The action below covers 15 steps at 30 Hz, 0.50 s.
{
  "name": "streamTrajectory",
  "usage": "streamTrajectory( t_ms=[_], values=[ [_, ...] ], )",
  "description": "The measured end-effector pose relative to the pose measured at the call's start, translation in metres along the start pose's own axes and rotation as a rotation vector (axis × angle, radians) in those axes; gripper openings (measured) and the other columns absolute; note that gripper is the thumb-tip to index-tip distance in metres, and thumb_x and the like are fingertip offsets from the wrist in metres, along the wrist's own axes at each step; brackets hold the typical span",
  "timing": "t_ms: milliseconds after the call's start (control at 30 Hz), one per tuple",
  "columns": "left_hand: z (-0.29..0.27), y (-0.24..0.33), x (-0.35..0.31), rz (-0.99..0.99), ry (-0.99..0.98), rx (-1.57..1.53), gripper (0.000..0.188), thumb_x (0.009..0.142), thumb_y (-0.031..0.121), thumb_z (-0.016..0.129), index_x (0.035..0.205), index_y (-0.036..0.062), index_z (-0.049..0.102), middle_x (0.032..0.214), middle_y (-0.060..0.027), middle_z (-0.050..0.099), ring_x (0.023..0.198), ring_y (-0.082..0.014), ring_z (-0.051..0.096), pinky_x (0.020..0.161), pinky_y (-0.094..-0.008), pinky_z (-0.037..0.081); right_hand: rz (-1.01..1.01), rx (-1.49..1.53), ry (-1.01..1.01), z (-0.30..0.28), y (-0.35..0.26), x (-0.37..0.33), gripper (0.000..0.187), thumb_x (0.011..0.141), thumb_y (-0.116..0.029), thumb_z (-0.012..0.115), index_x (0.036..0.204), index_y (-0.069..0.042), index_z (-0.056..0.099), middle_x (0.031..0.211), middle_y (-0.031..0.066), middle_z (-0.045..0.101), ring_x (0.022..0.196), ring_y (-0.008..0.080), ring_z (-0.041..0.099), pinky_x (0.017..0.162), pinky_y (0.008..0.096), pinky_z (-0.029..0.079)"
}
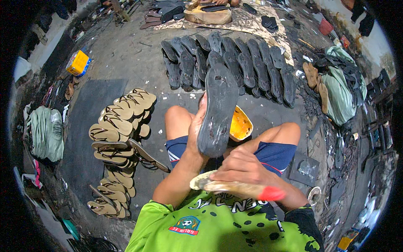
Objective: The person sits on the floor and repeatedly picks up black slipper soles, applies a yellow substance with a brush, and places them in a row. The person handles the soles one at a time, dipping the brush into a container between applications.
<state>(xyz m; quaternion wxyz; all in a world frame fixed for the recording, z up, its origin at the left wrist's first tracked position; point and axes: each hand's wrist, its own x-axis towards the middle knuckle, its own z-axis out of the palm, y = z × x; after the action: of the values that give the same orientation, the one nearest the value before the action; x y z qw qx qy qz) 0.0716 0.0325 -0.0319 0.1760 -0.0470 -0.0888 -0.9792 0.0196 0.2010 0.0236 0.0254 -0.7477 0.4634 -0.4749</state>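
Note:
My left hand (198, 126) grips a black sandal sole (217, 109) along its left edge. The sole is held up with its broad face showing, and shiny wet-looking streaks run over it. Closed around a brush (235, 189) is my right hand (243, 166), just below the sole's lower end. The brush has a wooden handle with a red tip and a pale, coated head, apart from the sole. Behind the sole, between my legs, a tub (247, 136) contains a yellow-orange substance; the sole hides part of it.
Rows of black soles (260, 67) lie ahead on the floor. Beige thong sandals (121, 111) are stacked at left on a dark mat (79, 159). A yellow box (78, 63) stands farther left, and a green sack (342, 92) at right. Another person's hand (218, 2) shows beyond a wooden block (208, 17).

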Motion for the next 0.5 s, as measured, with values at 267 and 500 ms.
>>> streamTrajectory(
  t_ms=[267, 500],
  values=[
    [0.055, -0.030, -0.032, 0.046, 0.085, 0.332, 0.048, 0.104, 0.023, 0.036, 0.147, 0.0061, 0.027, 0.140, -0.0170, 0.046, 0.125, -0.0282, 0.052, 0.103, -0.0416, 0.047, 0.305, -0.154, 0.411, -0.058, 0.049, 0.050, 0.021, 0.084, -0.004, 0.071, 0.105, 0.000, 0.069, 0.088, 0.0083, 0.063, 0.074, 0.0157, 0.058, 0.062, 0.0291, 0.044],
    [0.030, 0.004, -0.068, -0.069, 0.037, 0.355, 0.044, 0.103, 0.024, 0.040, 0.142, 0.0051, 0.035, 0.129, -0.0161, 0.055, 0.112, -0.0253, 0.061, 0.093, -0.0382, 0.053, 0.517, -0.308, 0.400, -0.095, 0.061, 0.051, 0.011, 0.085, -0.005, 0.070, 0.096, -0.004, 0.072, 0.086, 0.0069, 0.071, 0.084, 0.0170, 0.068, 0.071, 0.0313, 0.053]
  ],
)
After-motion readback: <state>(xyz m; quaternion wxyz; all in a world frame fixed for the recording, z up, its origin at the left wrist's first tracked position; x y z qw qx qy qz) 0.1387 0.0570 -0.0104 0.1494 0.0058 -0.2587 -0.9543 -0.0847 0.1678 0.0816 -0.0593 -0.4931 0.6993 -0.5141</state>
